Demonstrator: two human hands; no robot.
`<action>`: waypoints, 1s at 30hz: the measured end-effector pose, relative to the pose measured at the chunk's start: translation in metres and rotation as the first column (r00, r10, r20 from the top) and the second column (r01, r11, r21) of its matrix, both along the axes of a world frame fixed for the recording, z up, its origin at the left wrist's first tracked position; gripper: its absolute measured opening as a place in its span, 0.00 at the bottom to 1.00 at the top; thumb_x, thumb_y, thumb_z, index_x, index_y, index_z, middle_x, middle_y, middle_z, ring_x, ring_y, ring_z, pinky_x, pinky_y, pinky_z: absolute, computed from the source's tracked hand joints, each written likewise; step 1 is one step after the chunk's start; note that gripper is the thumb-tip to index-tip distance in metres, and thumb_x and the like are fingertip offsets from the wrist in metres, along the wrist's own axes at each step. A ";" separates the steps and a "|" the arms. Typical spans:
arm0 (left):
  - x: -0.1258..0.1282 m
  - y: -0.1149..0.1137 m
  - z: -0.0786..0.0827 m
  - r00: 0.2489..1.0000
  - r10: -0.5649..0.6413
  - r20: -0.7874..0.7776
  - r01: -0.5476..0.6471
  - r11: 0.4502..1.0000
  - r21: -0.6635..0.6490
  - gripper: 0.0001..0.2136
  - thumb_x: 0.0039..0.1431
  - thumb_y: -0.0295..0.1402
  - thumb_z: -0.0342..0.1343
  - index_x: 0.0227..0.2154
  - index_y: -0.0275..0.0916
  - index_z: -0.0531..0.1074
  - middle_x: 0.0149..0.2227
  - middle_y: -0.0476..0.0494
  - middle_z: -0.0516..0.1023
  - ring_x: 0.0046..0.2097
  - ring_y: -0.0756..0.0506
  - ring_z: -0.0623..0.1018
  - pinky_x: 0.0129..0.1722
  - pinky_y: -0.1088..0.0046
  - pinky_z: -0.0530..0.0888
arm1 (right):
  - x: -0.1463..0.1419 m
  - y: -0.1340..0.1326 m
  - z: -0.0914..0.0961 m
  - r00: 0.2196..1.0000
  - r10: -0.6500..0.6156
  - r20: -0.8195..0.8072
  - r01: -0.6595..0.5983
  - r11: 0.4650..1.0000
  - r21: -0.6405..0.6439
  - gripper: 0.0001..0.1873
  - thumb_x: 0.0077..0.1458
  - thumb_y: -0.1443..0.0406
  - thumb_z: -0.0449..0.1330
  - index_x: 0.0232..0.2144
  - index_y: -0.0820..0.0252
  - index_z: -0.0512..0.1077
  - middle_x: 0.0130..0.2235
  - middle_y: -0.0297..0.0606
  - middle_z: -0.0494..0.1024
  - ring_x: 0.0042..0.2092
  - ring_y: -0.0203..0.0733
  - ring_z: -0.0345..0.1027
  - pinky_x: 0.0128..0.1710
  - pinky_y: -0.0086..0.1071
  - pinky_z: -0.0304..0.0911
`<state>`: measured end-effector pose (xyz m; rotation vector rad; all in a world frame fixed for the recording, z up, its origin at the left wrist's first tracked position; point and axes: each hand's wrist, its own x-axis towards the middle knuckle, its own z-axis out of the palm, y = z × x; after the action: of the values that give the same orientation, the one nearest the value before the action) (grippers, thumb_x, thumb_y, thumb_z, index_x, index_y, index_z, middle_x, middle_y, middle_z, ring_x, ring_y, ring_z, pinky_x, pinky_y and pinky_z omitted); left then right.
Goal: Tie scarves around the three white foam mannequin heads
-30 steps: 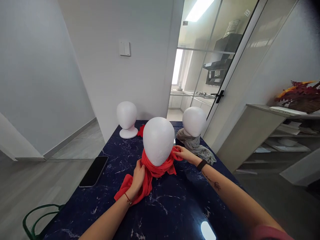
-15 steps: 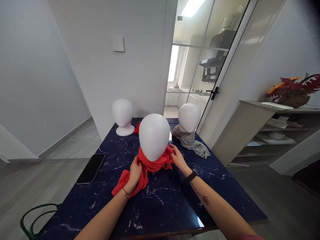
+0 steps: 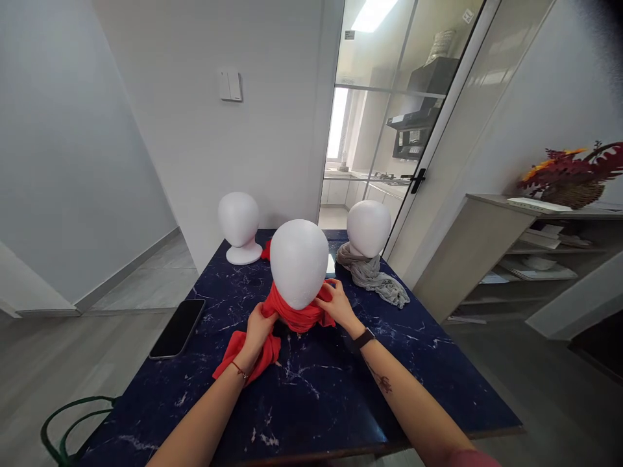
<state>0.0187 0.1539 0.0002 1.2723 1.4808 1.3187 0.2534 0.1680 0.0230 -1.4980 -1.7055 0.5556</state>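
Note:
A white foam mannequin head (image 3: 299,259) stands in the middle of the table, with a red scarf (image 3: 298,319) wrapped around its neck. At the scarf's left side, my left hand (image 3: 259,327) is closed on the cloth, and a loose end of it lies on the table under my wrist. My right hand (image 3: 338,305) pinches the scarf at the right, close under the head's chin. The neck and base of this head are hidden by the cloth.
Behind stand a bare white head (image 3: 238,220) at left and another head (image 3: 368,228) with a grey scarf (image 3: 374,279) at right. A black phone (image 3: 178,329) lies near the left edge of the dark blue marbled table (image 3: 311,395). Green cords (image 3: 63,421) hang beside it.
My left hand has shifted slightly left, pulling the scarf outward. My right hand has moved in towards the chin, onto the scarf's upper fold. The loose end has slid a little left.

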 end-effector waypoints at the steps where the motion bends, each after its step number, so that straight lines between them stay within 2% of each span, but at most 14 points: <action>1: 0.000 0.001 0.000 1.000 -0.022 0.004 0.022 1.000 -0.011 0.12 0.38 0.35 0.63 0.28 0.34 0.73 0.27 0.45 0.76 0.27 0.47 0.72 0.30 0.71 0.68 | 0.000 0.002 0.000 1.000 0.007 0.011 -0.007 1.000 -0.029 0.25 0.46 0.54 0.64 0.47 0.53 0.71 0.53 0.42 0.59 0.54 0.48 0.63 0.56 0.40 0.59; 4: 0.000 0.001 0.001 0.989 -0.094 0.111 0.097 0.995 -0.022 0.13 0.38 0.36 0.63 0.27 0.33 0.73 0.25 0.46 0.76 0.24 0.49 0.70 0.25 0.74 0.66 | -0.001 0.006 -0.005 0.998 0.028 0.048 -0.025 0.998 -0.061 0.28 0.44 0.55 0.66 0.48 0.56 0.71 0.53 0.43 0.59 0.56 0.48 0.62 0.57 0.38 0.58; 9: 0.002 -0.005 0.007 0.967 -0.121 0.224 0.142 0.987 -0.078 0.09 0.41 0.34 0.60 0.23 0.35 0.69 0.17 0.53 0.67 0.18 0.53 0.64 0.19 0.77 0.60 | -0.002 0.010 -0.010 0.997 0.043 0.059 -0.040 0.998 -0.053 0.28 0.44 0.56 0.66 0.48 0.59 0.72 0.53 0.46 0.61 0.55 0.48 0.63 0.56 0.38 0.59; 15: 0.002 -0.009 0.013 0.949 -0.180 0.261 0.202 0.978 -0.059 0.10 0.41 0.30 0.55 0.30 0.35 0.71 0.22 0.51 0.72 0.20 0.53 0.66 0.20 0.77 0.62 | 0.011 0.023 -0.006 0.986 0.168 -0.007 -0.168 0.985 -0.043 0.15 0.50 0.61 0.62 0.42 0.59 0.76 0.45 0.43 0.74 0.48 0.46 0.68 0.53 0.40 0.60; 19: -0.002 -0.006 0.011 0.960 -0.182 0.214 0.206 0.974 -0.096 0.03 0.41 0.30 0.53 0.21 0.37 0.66 0.16 0.55 0.65 0.18 0.54 0.62 0.19 0.78 0.57 | 0.022 0.031 -0.009 0.966 0.243 -0.086 -0.249 0.966 -0.067 0.21 0.47 0.61 0.65 0.46 0.58 0.74 0.47 0.42 0.75 0.49 0.47 0.69 0.54 0.43 0.61; 21: -0.006 -0.004 0.009 0.966 -0.184 0.184 0.208 0.971 -0.118 0.04 0.40 0.31 0.53 0.18 0.37 0.64 0.15 0.55 0.62 0.17 0.55 0.60 0.18 0.78 0.55 | 0.024 0.035 -0.012 0.953 0.273 -0.133 -0.285 0.955 -0.078 0.23 0.45 0.62 0.66 0.47 0.57 0.74 0.47 0.41 0.76 0.50 0.48 0.69 0.54 0.43 0.62; 23: -0.011 -0.001 0.008 0.967 -0.188 0.174 0.212 0.969 -0.130 0.05 0.40 0.32 0.53 0.17 0.37 0.64 0.14 0.55 0.62 0.17 0.55 0.60 0.18 0.78 0.54 | 0.026 0.039 -0.016 0.945 0.280 -0.171 -0.298 0.950 -0.091 0.21 0.46 0.64 0.65 0.46 0.57 0.74 0.47 0.41 0.77 0.50 0.48 0.70 0.53 0.42 0.63; 26: -0.016 0.002 0.007 0.971 -0.214 0.107 0.226 0.967 -0.114 0.05 0.40 0.31 0.54 0.22 0.35 0.68 0.18 0.52 0.68 0.19 0.53 0.64 0.20 0.76 0.60 | 0.026 0.045 -0.021 0.932 0.305 -0.194 -0.328 0.939 -0.099 0.19 0.48 0.67 0.61 0.45 0.57 0.74 0.47 0.39 0.77 0.49 0.47 0.71 0.52 0.42 0.65; 28: -0.016 0.004 0.005 0.980 -0.200 -0.011 0.199 0.978 -0.055 0.12 0.40 0.30 0.56 0.31 0.35 0.70 0.27 0.48 0.74 0.25 0.50 0.71 0.26 0.73 0.67 | 0.025 0.047 -0.023 0.927 0.323 -0.189 -0.346 0.932 -0.104 0.19 0.49 0.67 0.60 0.46 0.58 0.74 0.48 0.39 0.77 0.49 0.46 0.71 0.52 0.42 0.65; 30: -0.014 0.006 0.003 0.976 -0.163 -0.142 0.170 0.984 0.043 0.22 0.40 0.29 0.58 0.43 0.36 0.68 0.39 0.44 0.76 0.35 0.45 0.76 0.36 0.68 0.71 | 0.025 0.047 -0.023 0.930 0.323 -0.177 -0.344 0.933 -0.105 0.19 0.49 0.66 0.60 0.46 0.58 0.73 0.48 0.39 0.77 0.48 0.47 0.71 0.52 0.42 0.65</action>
<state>0.0050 0.1601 0.0032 1.5152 1.4048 1.1883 0.2782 0.2152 0.0000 -1.2196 -1.8376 0.9610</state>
